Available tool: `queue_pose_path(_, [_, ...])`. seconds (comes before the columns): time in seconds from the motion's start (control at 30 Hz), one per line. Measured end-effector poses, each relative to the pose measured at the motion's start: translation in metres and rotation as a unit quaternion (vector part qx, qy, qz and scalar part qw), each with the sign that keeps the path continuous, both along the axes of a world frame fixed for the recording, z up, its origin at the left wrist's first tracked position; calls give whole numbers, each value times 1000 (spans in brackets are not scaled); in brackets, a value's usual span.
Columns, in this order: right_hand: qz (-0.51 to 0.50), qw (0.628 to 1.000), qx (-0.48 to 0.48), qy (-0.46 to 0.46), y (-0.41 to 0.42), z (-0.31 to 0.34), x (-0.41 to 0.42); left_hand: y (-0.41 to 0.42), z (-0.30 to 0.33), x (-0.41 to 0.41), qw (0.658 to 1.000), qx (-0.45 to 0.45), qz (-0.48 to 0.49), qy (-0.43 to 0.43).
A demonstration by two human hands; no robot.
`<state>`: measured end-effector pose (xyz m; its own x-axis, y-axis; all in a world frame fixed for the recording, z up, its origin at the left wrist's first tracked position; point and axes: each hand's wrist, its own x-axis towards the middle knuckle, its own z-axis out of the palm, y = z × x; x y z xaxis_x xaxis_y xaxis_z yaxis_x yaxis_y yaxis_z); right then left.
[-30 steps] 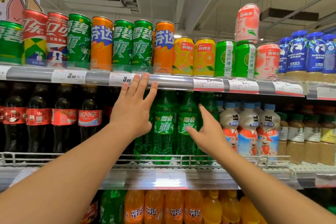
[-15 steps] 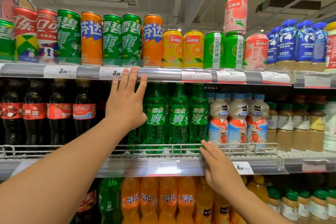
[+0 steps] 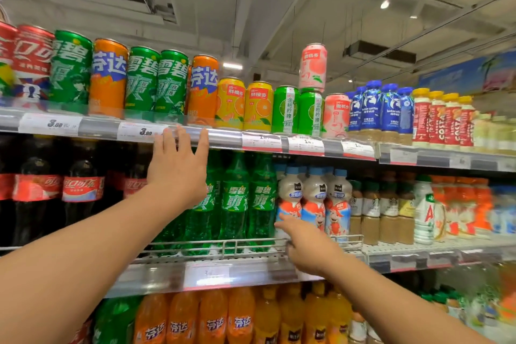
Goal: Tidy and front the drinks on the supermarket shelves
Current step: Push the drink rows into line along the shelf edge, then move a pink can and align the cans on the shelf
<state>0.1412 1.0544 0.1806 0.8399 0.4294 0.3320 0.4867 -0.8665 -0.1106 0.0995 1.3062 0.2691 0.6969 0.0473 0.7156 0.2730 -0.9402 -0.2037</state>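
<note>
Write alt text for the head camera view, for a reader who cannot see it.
A person's left hand is raised, fingers straight, in front of green soda bottles on a supermarket shelf, while the right hand points a finger at milk-drink bottles beside them. Above, a pink can stands stacked on a green can.

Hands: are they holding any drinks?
No. The left hand is open by the top shelf edge; the right hand points a finger at a milk bottle.
</note>
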Motion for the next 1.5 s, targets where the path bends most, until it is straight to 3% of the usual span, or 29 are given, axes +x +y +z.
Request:
queue_pose_path(0.1, [11,994,75,-79,-34,35,-3,-39,5,10,997,44,-62,6])
queue_pose_path(0.23, [-9,982,67,-179,-91,79,16,-107,6,32,991,49,-127,-8])
queue_pose_path(0.37, [-8,962,79,-261,-134,107,52,-152,11,59,995,24,-101,-11])
queue_pose_path(0.5, [7,958,54,-280,-153,110,86,-163,6,75,998,13,-54,-33])
queue_pose_path(0.73, [40,924,74,-374,-156,108,106,-153,16,63,992,76,-64,-83])
queue_pose_path(0.83, [15,929,49,-365,-154,123,106,-143,23,60,978,47,-88,-185])
queue_pose_path(0.97, [9,930,16,-366,-145,149,94,-139,18,62,972,28,-96,-214])
queue_pose_path(1.1, [114,918,213,-314,-128,213,87,-140,16,67,970,31,-84,-227])
queue_pose_path(1.23, [122,888,338,-287,-99,283,92,-141,15,64,972,20,-65,-223])
queue_pose_path(1.37, [100,912,354,-182,-66,319,106,-140,17,60,975,5,-66,-213])
queue_pose_path(1.5, [88,921,349,-150,-49,329,118,-139,16,61,974,6,-64,-218])
